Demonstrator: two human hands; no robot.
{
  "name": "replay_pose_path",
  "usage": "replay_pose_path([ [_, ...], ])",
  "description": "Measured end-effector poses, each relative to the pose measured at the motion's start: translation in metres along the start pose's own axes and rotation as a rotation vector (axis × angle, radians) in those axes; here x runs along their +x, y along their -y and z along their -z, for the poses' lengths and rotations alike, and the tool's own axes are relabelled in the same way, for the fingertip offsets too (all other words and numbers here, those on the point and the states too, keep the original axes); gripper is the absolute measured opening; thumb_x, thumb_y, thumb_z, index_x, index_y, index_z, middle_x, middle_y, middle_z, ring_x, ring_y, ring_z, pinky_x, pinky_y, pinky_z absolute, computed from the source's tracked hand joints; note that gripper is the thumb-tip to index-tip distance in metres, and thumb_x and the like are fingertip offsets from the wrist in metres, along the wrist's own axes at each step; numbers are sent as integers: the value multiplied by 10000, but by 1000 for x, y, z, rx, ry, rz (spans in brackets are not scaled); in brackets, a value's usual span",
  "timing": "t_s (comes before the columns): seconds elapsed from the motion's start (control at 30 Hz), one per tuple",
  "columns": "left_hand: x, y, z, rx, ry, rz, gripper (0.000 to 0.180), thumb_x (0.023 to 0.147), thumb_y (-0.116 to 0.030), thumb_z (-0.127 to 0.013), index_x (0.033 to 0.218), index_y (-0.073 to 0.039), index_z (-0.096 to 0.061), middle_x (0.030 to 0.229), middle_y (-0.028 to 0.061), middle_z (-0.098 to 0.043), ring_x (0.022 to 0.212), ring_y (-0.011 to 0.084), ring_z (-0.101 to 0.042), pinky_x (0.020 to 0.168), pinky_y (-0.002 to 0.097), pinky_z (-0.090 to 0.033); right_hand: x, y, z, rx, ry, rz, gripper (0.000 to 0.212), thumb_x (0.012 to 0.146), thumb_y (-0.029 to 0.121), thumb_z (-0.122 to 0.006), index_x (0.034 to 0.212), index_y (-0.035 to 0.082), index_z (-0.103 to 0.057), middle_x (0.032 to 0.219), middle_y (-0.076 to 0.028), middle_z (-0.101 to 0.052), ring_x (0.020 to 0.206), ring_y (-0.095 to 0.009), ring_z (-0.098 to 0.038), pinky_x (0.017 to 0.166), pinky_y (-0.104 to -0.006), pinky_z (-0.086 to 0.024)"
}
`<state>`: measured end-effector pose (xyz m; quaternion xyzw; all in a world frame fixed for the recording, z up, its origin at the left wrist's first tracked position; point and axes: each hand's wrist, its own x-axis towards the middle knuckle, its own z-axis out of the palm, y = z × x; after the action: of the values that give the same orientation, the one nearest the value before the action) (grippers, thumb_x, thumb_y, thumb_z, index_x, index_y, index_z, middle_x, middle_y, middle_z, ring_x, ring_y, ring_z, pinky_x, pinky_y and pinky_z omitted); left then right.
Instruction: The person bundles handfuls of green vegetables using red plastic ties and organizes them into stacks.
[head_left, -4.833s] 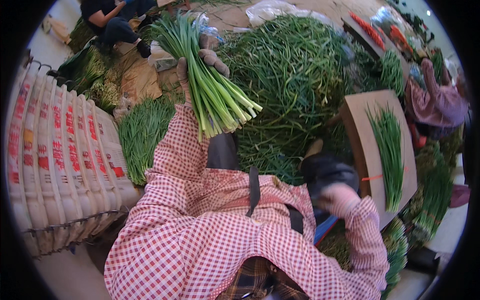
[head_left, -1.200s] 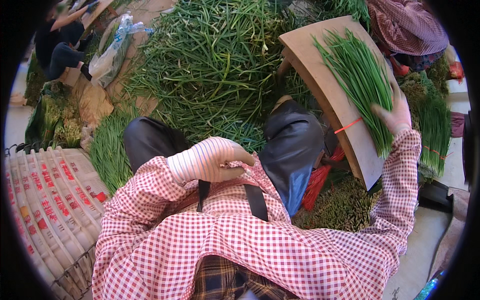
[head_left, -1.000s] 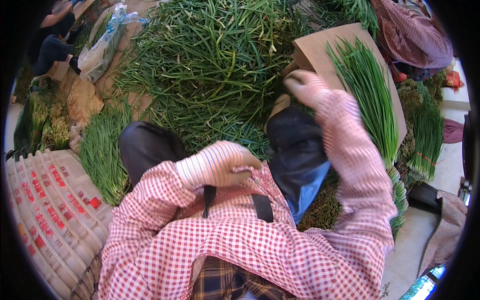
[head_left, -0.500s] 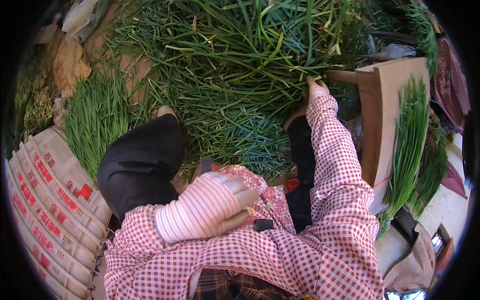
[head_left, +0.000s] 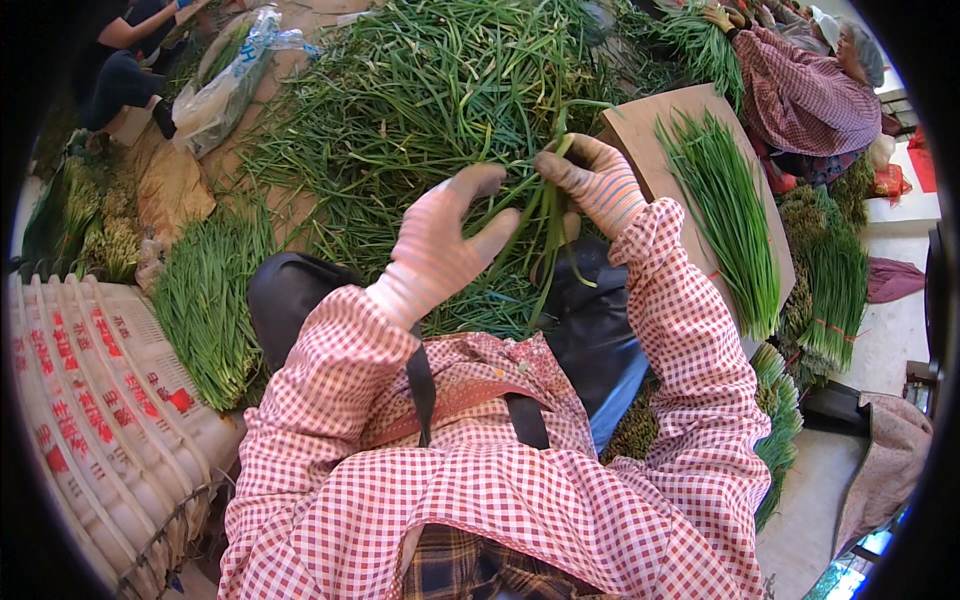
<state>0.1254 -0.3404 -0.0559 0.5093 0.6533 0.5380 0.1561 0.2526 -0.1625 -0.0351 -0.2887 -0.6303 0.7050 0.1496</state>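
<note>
My right hand [head_left: 597, 187], in a striped glove with soiled fingertips, pinches a few long garlic chives [head_left: 548, 225] between thumb and fingers. Their blades hang down over my lap, and one bends up to the right. My left hand [head_left: 440, 240], gloved alike, is raised just left of them, thumb and fingers spread apart; green blades pass close behind its fingertips. Beyond both hands spreads a big loose heap of garlic chives [head_left: 400, 110]. Right of my right hand, a neat bunch of chives [head_left: 722, 225] lies on a slanted wooden board [head_left: 640, 125].
At the left stand a ribbed white plastic basket [head_left: 110, 390] and a sheaf of chives [head_left: 215, 300]. A clear plastic bag [head_left: 215, 105] lies farther off. Tied bunches [head_left: 835, 290] are at the right. A co-worker [head_left: 800, 90] in checked sleeves handles greens at upper right; another person [head_left: 120, 70] sits at upper left.
My right hand has come back from the heap with chives in its fingers. My left hand has risen from my lap and spread its fingers. The view has tilted up, showing two co-workers.
</note>
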Motion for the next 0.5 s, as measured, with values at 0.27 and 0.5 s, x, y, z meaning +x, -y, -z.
replay_pose_path([
  [0.27, -19, 13, -3, -443, 312, 443, 450, 933, -124, -572, 1347, -11, -438, 1096, 78, -612, 967, 135, -590, 821, 271, -502, -24, 7, -45, 34, 39, -168, 315, 854, 360, -725, 1017, 97, -664, 877, 24, -668, 751, -81, -613, 605, -225, -490],
  [0.5, -34, 21, 22, -669, 378, 705, 235, 947, -220, -572, 1111, -52, -577, 976, 60, -673, 842, 143, -645, 725, 286, -542, 14, -16, -37, 85, -266, 14, 291, 850, 340, -738, 1000, 98, -680, 787, 21, -635, 637, -84, -570, 477, -220, -404],
])
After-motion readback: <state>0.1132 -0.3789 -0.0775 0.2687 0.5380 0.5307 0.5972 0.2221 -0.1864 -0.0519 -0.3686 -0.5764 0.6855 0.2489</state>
